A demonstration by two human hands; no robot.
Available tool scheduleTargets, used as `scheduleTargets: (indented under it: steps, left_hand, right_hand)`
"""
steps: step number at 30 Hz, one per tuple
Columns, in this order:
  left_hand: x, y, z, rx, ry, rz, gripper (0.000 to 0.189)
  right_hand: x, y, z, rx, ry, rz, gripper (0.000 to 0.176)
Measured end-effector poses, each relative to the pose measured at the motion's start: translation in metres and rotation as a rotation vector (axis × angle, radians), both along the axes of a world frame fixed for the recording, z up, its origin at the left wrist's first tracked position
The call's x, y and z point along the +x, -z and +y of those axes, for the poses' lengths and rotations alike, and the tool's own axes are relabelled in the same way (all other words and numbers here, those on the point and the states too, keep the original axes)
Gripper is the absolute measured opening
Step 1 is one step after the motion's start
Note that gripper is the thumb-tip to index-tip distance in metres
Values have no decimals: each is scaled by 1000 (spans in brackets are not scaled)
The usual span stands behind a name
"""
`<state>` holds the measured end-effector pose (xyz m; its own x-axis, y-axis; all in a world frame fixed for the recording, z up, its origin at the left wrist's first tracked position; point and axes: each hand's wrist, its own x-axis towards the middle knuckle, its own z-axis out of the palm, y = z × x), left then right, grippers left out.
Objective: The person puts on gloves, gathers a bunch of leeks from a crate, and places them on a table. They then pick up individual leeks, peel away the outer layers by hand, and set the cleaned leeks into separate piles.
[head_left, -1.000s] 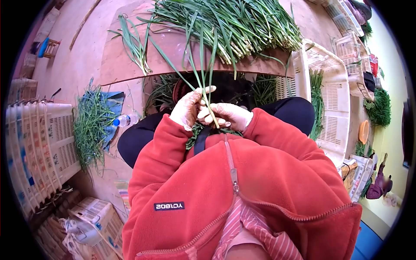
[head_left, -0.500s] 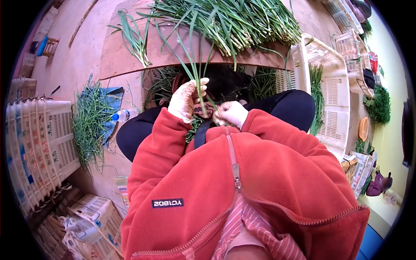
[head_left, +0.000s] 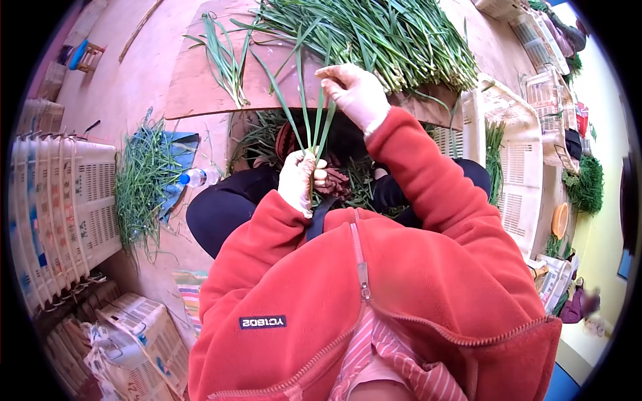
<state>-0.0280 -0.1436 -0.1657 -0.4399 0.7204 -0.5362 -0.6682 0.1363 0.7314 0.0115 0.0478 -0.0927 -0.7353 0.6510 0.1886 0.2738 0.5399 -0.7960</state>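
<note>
In a stained white glove, my left hand (head_left: 302,179) is closed around the lower stems of a few garlic chives (head_left: 304,120), whose long flat leaves fan upward. My right hand (head_left: 359,95), also gloved, is raised beside the upper leaves, its fingers loosely bent and apart. Just beyond, a big pile of garlic chives (head_left: 381,47) lies on a wooden board (head_left: 190,87). A smaller bunch (head_left: 227,67) rests on the board's left part. Loose greens and a dark patterned cloth (head_left: 334,184) show below my hands, in my lap area.
Left: a heap of trimmings (head_left: 140,180) on blue cloth, a plastic bottle (head_left: 199,177) and stacked white crates (head_left: 93,194). Right: a white crate (head_left: 518,180) with chives (head_left: 493,157) in it, and an orange bowl (head_left: 560,220). More crates (head_left: 144,334) stand at lower left.
My right hand has moved up and away from the stem bases to the leaf tips. My left hand has lowered slightly, still holding the chives, whose leaves now spread more.
</note>
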Motion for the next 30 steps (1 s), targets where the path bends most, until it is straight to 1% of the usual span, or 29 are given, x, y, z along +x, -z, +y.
scheduleTargets:
  steps: [1,2,4,6,7,8,10,11,14,15,16,18,19,20,22,24,25,26,28,29,30]
  left_hand:
    - [1,1,-2,25,7,26,24]
    - [2,1,-4,26,6,27,24]
    - [3,-6,-3,-37,-10,67,24]
    - [3,-7,-5,-57,-12,105,24]
    - [3,-10,-5,-50,-15,88,23]
    - [2,-11,-4,-41,-20,72,22]
    - [3,-11,-5,-26,-18,66,22]
    - [3,-11,-5,-36,-16,71,22]
    - [3,-11,-6,-32,-15,81,22]
    - [4,-11,-5,-49,-13,90,21]
    - [4,-10,-5,-65,-12,99,21]
    - [4,-6,-4,-64,-20,117,21]
    - [3,-4,-4,-80,-27,153,20]
    - [3,-2,-4,-98,-34,188,20]
    - [1,-2,-3,-91,-52,188,20]
    - [-1,-3,-3,-163,4,192,20]
    - [-2,-5,-3,-150,24,188,20]
    - [-2,-6,-3,-168,31,160,22]
    - [-7,-8,-4,-32,52,87,24]
    - [-9,-13,-1,-3,30,9,24]
    - [-14,-12,0,56,29,-26,22]
  right_hand:
    - [-10,4,2,-98,-8,-36,26]
    - [-14,5,6,-232,-62,-138,34]
    - [-28,16,17,-65,-153,-318,36]
    - [-45,35,32,-399,-163,-465,32]
    - [-47,42,33,-511,-106,-418,18]
    - [-48,46,39,-509,-109,-417,18]
    - [-46,31,44,-915,-204,-558,16]
    - [-46,30,44,-911,-203,-556,16]
    - [-42,30,38,-966,-196,-439,19]
    - [-42,23,29,-893,-128,-380,18]
    - [-44,27,26,-890,-129,-378,18]
    - [-47,35,22,-867,3,-292,21]
    - [-47,33,19,-869,30,-273,18]
    - [-48,35,19,-784,44,-323,18]
    - [-43,33,15,-702,23,-310,22]
    - [-37,21,15,-624,-15,-398,25]
    - [-34,11,15,-570,-29,-479,26]
    - [-31,0,14,-366,-48,-580,23]
    - [-25,13,17,394,-48,-633,17]
    - [-20,14,23,440,-70,-623,13]
    - [-15,1,27,467,-116,-647,13]
